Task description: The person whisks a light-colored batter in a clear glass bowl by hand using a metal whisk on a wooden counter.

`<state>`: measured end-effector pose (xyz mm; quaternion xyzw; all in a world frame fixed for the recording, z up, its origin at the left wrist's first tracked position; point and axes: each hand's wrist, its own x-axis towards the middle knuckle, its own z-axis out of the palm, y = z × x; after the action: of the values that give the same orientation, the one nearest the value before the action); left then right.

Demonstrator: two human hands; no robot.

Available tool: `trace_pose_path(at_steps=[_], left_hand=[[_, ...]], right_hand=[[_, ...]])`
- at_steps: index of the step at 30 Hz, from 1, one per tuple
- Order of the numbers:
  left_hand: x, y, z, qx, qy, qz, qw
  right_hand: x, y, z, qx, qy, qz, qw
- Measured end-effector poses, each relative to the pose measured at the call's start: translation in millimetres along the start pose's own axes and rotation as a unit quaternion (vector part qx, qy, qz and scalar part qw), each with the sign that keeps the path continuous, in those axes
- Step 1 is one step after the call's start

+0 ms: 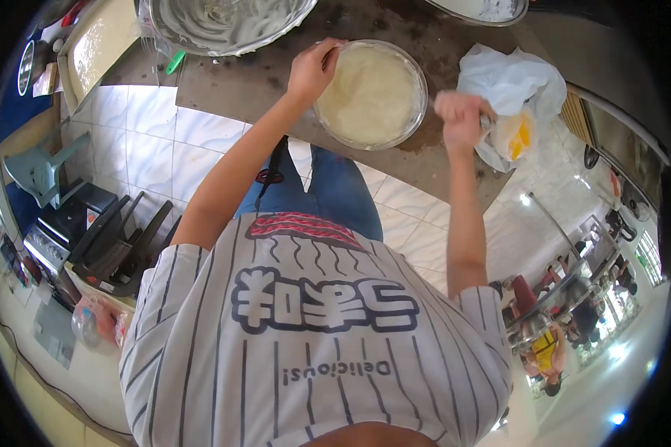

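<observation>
A clear round bowl (pixel 423 106) of pale, creamy mixture (pixel 369 92) sits near the front edge of the brown table. My left hand (pixel 316 66) grips its rim at the upper left, fingers curled there. To the bowl's right, my right hand (pixel 459 117) is raised with curled fingers and blurred. It lies against a white plastic bag (pixel 511 78) and a translucent container or bag (pixel 511 134) with yellow-orange contents. Whether my right fingers hold any of this plastic is unclear.
A large metal bowl (pixel 229 28) smeared with cream stands at the upper left, with a green-handled utensil (pixel 174 62) beside it. Another metal bowl (pixel 489 11) holds white stuff. Black stacked chairs (pixel 120 240) and a light-blue chair (pixel 39 167) stand left. Several people (pixel 545 355) are in the background.
</observation>
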<state>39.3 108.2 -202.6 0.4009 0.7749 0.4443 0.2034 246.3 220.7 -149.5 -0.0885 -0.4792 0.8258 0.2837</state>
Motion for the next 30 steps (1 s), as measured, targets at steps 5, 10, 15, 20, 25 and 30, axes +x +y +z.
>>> trace_pose_path(at_steps=[5,10,15,20,25,30], left_hand=[[6,3,-2,0.005,0.021,0.005,1.0],[-1,0,-8,0.009,-0.005,-0.012,1.0],[-1,2,-1,0.025,-0.01,-0.017,1.0],[3,-8,-11,0.017,0.005,0.04,0.999],[2,3,-2,0.013,-0.005,-0.005,1.0],[8,2,-3,0.041,-0.01,-0.016,0.999]], right_hand=[[7,77,77,-0.294,0.324,-0.127,0.89],[-10,-9,1,-0.024,0.041,-0.004,0.999],[31,47,31,-0.175,0.259,-0.092,0.946],[-10,4,65,-0.267,0.029,-0.056,0.962],[30,16,-11,0.01,0.124,-0.028,0.992],[1,28,99,-0.401,0.062,-0.195,0.893]])
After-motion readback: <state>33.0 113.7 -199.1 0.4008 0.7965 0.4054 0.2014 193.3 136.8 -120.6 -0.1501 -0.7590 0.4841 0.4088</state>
